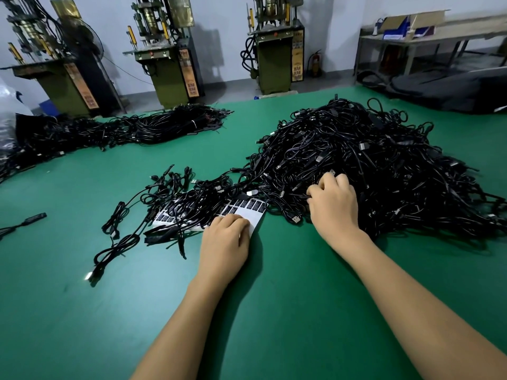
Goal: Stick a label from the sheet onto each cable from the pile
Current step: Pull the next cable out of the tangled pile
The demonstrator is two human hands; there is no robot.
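A big pile of black cables [356, 160] covers the right half of the green table [137, 297]. My right hand [333, 204] is on the pile's near edge, its fingers curled into the cables; what they hold is hidden. A white label sheet [253, 216] with rows of black labels lies left of the pile, partly buried under loose cables [192, 207]. My left hand [225, 242] rests on the sheet's near right corner with fingers curled down at a label; the fingertips are hidden.
More black cables [109, 133] lie in a long heap at the far left. Single cables [115, 250] lie scattered left of the sheet. Three green machines [170, 64] stand behind the table, and a workbench [428, 42] with boxes stands at the back right.
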